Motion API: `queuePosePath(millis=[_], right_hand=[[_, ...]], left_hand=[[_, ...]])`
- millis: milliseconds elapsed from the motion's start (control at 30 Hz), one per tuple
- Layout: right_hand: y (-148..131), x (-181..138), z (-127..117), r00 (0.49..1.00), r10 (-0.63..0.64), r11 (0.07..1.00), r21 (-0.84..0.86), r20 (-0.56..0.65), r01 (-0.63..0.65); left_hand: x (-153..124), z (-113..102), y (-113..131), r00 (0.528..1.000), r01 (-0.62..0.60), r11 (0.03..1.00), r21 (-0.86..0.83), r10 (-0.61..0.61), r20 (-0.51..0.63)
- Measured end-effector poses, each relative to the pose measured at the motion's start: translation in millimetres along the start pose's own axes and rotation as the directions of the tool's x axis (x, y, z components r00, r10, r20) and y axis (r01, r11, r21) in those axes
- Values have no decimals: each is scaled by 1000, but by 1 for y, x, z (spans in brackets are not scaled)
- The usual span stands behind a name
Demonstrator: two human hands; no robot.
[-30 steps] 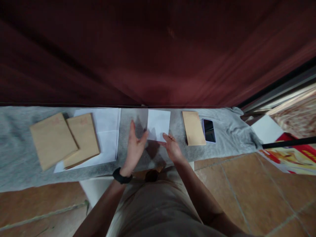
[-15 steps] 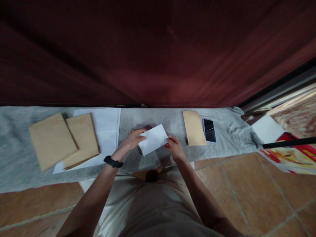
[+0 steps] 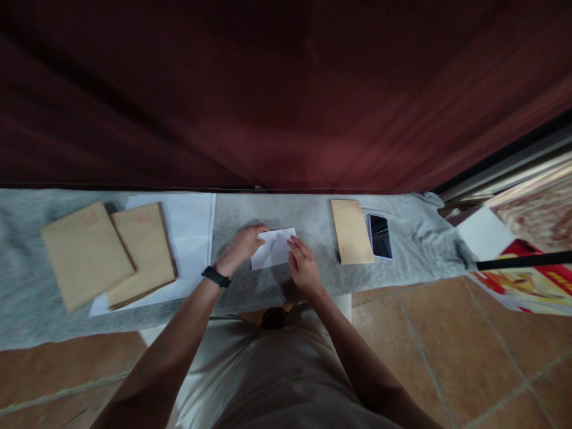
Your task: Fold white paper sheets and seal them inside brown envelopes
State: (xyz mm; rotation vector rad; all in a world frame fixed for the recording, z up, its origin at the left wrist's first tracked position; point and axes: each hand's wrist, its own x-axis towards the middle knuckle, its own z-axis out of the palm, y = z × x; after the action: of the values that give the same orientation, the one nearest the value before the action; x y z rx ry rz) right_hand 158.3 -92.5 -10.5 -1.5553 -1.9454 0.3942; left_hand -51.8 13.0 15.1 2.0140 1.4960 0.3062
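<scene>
A small folded sheet of white paper [image 3: 273, 250] lies low over the grey cloth in front of me. My left hand [image 3: 245, 244], with a black band on its wrist, pinches the paper at its upper left edge. At the right end, my right hand [image 3: 304, 267] has its bent fingers and thumb on the paper's edge. To the right of that hand lies a brown envelope [image 3: 353, 232]. Larger white sheets [image 3: 192, 223] are spread to the left, partly under brown envelopes [image 3: 145, 244].
A grey cloth [image 3: 241, 208] covers the long narrow surface. Another brown envelope [image 3: 87, 256] overlaps the left pile. A phone [image 3: 381, 236] lies beside the right envelope. Behind rises a dark red panel [image 3: 286, 119]. A red and yellow printed box [image 3: 527, 283] stands far right, above the tiled floor [image 3: 402, 339].
The white paper has been turned more level and lowered toward the cloth. My right hand has moved left and its fingers now reach over the paper's right end.
</scene>
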Motion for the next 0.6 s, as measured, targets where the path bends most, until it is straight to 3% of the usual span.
queuePosePath(millis=[133, 200, 300, 333, 467, 600], right_hand=[[-6, 0, 12, 995, -3, 988, -156, 104, 19], [-7, -3, 17, 994, 26, 978, -207, 106, -3], [-7, -5, 20, 994, 38, 972, -234, 107, -12], [-6, -6, 21, 993, 37, 971, -237, 116, -8], [-3, -6, 21, 988, 31, 969, -248, 154, 8], [-1, -7, 21, 989, 31, 970, -242, 148, 6]], left_hand=[[-7, -1, 7, 1000, 2, 998, 56, -1, -31], [-16, 2, 13, 994, -2, 996, 92, 12, -108], [-38, 23, 28, 954, -22, 986, 168, 71, -292], [-47, 34, 34, 946, -56, 983, 175, 108, -306], [-79, 78, 53, 953, -126, 968, 218, 179, -244], [-93, 90, 56, 959, -95, 953, 288, 165, -229]])
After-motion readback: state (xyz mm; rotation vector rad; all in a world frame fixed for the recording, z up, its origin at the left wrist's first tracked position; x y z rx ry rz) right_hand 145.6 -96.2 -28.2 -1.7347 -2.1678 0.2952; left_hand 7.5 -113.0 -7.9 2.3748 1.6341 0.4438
